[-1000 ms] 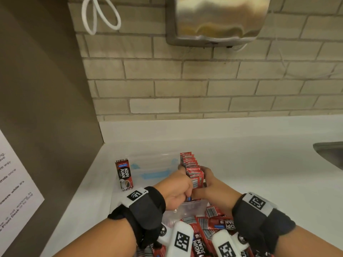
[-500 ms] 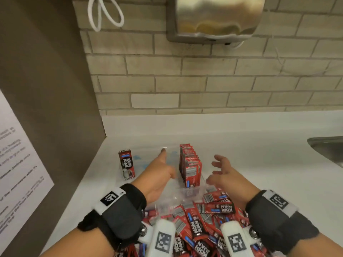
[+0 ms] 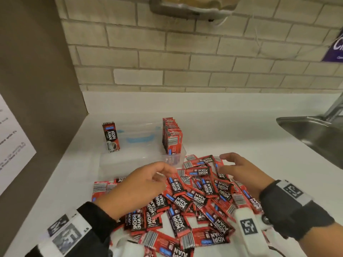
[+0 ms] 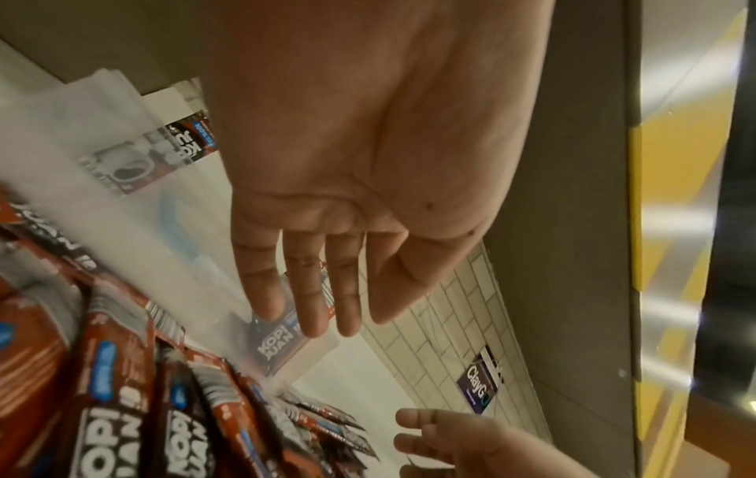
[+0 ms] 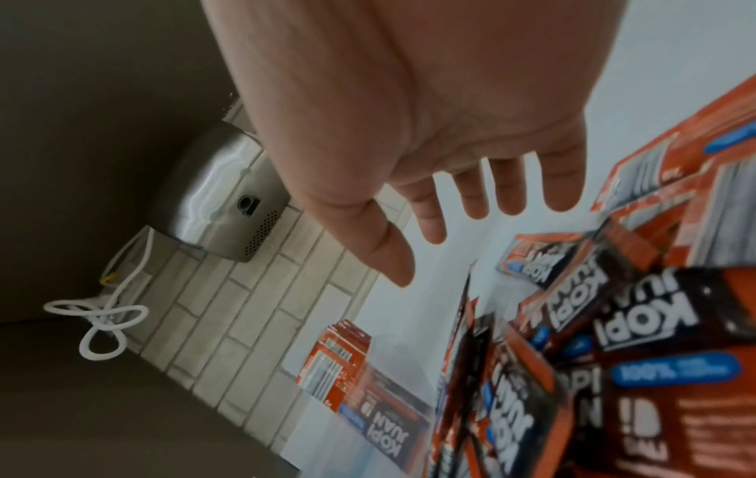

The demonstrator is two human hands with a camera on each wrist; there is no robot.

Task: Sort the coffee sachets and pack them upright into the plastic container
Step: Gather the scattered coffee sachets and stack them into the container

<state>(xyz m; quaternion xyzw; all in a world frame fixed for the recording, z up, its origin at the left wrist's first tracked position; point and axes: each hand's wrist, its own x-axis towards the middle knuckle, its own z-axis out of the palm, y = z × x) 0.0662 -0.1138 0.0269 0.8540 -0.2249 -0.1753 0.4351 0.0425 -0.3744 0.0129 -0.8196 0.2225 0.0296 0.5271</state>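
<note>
The loose coffee sachets lie heaped on the surface, just before the plastic container, which holds one upright row; left hand and right hand hover released above; judged step: selection; next, pinch one sachet.

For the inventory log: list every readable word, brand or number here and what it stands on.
"KOPI JUAN": loose sachets and the lone upright sachet.
"100%": blue label on a sachet; the rest is blurred.
"ClayGo": purple wall sign; smaller print unreadable.
Paper notice: too blurred.
Sachet barcodes: digits too small.
</note>
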